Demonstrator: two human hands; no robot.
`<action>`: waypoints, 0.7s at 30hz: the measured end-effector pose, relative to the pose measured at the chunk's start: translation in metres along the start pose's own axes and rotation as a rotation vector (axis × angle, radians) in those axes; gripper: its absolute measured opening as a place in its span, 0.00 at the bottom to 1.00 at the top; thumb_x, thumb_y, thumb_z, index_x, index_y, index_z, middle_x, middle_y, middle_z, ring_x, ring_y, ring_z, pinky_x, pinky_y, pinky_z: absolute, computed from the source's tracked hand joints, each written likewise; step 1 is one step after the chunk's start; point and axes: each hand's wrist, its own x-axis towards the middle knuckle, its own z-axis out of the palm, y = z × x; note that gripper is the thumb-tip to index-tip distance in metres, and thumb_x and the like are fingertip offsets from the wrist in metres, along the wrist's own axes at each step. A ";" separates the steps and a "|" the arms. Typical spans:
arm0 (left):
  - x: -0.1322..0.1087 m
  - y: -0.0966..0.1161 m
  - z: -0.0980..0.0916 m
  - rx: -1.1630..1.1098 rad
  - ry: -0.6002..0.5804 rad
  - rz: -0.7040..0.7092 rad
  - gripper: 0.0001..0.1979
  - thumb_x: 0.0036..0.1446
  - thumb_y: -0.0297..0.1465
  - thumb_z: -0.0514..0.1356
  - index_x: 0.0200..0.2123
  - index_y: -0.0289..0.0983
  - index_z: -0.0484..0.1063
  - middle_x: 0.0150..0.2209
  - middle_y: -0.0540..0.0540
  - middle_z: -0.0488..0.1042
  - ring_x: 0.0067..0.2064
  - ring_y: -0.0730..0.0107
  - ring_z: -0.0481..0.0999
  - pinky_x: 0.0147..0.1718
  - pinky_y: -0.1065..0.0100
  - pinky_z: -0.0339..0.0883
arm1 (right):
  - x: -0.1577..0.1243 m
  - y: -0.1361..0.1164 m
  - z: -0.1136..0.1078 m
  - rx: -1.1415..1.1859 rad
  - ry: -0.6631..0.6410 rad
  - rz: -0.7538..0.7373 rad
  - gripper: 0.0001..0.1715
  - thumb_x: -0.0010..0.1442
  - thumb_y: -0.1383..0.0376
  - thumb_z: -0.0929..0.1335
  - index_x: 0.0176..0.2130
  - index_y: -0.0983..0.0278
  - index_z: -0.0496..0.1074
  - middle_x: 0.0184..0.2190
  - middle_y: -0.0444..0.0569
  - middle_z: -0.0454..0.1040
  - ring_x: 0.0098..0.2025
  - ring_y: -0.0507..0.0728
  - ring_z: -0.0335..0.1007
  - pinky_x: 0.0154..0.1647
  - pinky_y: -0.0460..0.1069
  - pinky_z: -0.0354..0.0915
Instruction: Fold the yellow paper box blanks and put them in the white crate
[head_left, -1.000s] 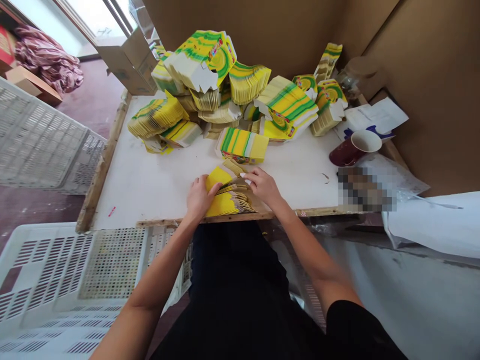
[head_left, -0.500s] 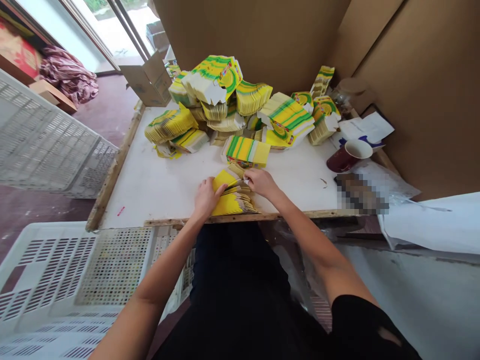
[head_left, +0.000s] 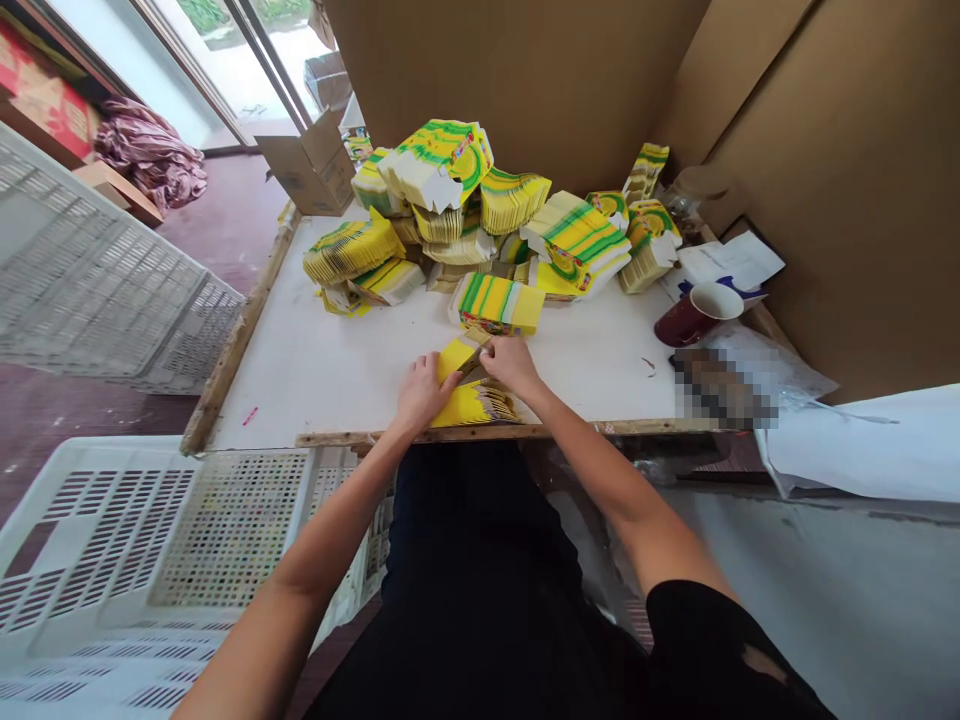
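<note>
At the table's front edge lies a fanned stack of yellow cardboard cartons (head_left: 459, 408), their brown inner edges facing right. My left hand (head_left: 424, 392) grips a yellow carton (head_left: 453, 356) from its left side, thumb pressed over it. Closed on the same carton's right end is my right hand (head_left: 511, 364); its fingertips are partly hidden. Just beyond both hands lies a bundle of yellow, green and white cartons (head_left: 498, 302).
Behind, more carton bundles (head_left: 439, 165) are piled on the white table (head_left: 277, 350). A maroon mug (head_left: 686, 318), papers and a plastic bag (head_left: 787, 365) are at the right. White crates (head_left: 172, 520) stand left of and below the table; a cardboard box (head_left: 311, 170) is beyond it.
My right hand has shifted slightly left and closer to my left hand. The upper carton now stands apart from the stack below, with a wider gap. The whole view has moved a little.
</note>
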 end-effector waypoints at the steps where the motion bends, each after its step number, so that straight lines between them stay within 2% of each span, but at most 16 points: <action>1: 0.000 0.000 0.000 0.002 -0.008 -0.004 0.19 0.62 0.39 0.51 0.51 0.34 0.63 0.50 0.36 0.70 0.51 0.55 0.70 0.48 0.60 0.64 | -0.001 -0.003 0.003 0.052 -0.008 0.024 0.15 0.58 0.67 0.63 0.37 0.68 0.79 0.35 0.57 0.80 0.39 0.61 0.75 0.38 0.49 0.65; 5: 0.002 0.000 0.000 -0.007 -0.010 -0.015 0.19 0.62 0.39 0.51 0.52 0.34 0.63 0.51 0.36 0.70 0.51 0.54 0.70 0.47 0.60 0.65 | -0.008 -0.013 0.011 0.233 -0.102 -0.016 0.14 0.58 0.67 0.64 0.39 0.65 0.78 0.38 0.52 0.80 0.39 0.58 0.75 0.38 0.47 0.65; 10: 0.003 -0.001 0.002 -0.026 0.002 -0.034 0.20 0.62 0.39 0.52 0.52 0.33 0.63 0.50 0.35 0.70 0.52 0.53 0.70 0.50 0.60 0.64 | -0.004 -0.013 0.011 0.220 -0.177 -0.011 0.12 0.57 0.64 0.66 0.38 0.65 0.78 0.37 0.52 0.80 0.39 0.59 0.74 0.37 0.48 0.64; 14: 0.004 0.001 0.002 -0.063 0.016 -0.081 0.22 0.62 0.41 0.51 0.52 0.32 0.63 0.50 0.34 0.71 0.52 0.52 0.70 0.50 0.58 0.64 | 0.004 0.005 0.007 0.221 -0.093 0.034 0.10 0.56 0.65 0.67 0.37 0.65 0.77 0.37 0.51 0.80 0.38 0.57 0.73 0.36 0.47 0.62; 17: 0.007 0.002 0.001 -0.090 0.022 -0.143 0.22 0.62 0.42 0.50 0.53 0.33 0.63 0.50 0.35 0.71 0.52 0.53 0.70 0.51 0.58 0.64 | 0.006 0.023 0.007 0.289 -0.067 -0.045 0.10 0.55 0.67 0.66 0.35 0.66 0.77 0.33 0.48 0.79 0.34 0.54 0.70 0.34 0.46 0.60; 19: 0.009 0.002 -0.001 -0.103 0.023 -0.175 0.22 0.62 0.42 0.51 0.53 0.33 0.64 0.51 0.35 0.71 0.53 0.53 0.70 0.51 0.58 0.64 | 0.004 0.035 0.008 0.366 -0.104 -0.138 0.11 0.55 0.65 0.66 0.34 0.67 0.77 0.30 0.46 0.78 0.31 0.53 0.69 0.32 0.45 0.59; 21: 0.011 0.001 -0.002 -0.112 0.012 -0.184 0.23 0.61 0.43 0.51 0.52 0.34 0.64 0.50 0.35 0.72 0.53 0.52 0.70 0.50 0.58 0.64 | 0.000 0.045 0.009 0.455 -0.198 -0.230 0.12 0.55 0.64 0.66 0.33 0.67 0.78 0.27 0.45 0.77 0.30 0.52 0.68 0.31 0.45 0.59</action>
